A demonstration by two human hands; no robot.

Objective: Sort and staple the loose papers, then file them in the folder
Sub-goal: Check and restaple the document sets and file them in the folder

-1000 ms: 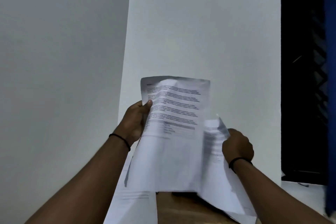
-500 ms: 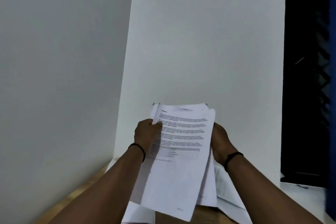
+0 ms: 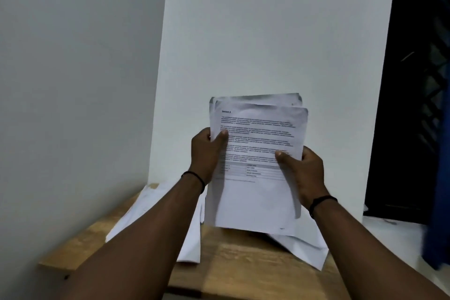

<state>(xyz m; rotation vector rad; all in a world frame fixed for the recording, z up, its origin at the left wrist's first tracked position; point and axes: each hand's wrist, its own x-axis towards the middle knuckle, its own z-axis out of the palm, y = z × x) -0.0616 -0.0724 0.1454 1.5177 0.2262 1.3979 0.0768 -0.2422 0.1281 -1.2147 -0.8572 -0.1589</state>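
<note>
I hold a stack of printed white papers upright above the wooden table, text facing me. My left hand grips the stack's left edge, thumb on the front page. At the right edge my right hand grips it too, thumb pressed across the printed text. The sheets are slightly offset at the top. More loose papers lie on the table below and behind my arms, and others lie under the stack to the right. No stapler or folder is visible.
White walls meet in a corner just behind the table. A dark doorway and a blue curtain edge are at the right. The table's left end lies close to the wall.
My two hands came together, joining the separate sheets into one stack. The right hand moved to the stack's right edge. The view tilted down, showing more of the table.
</note>
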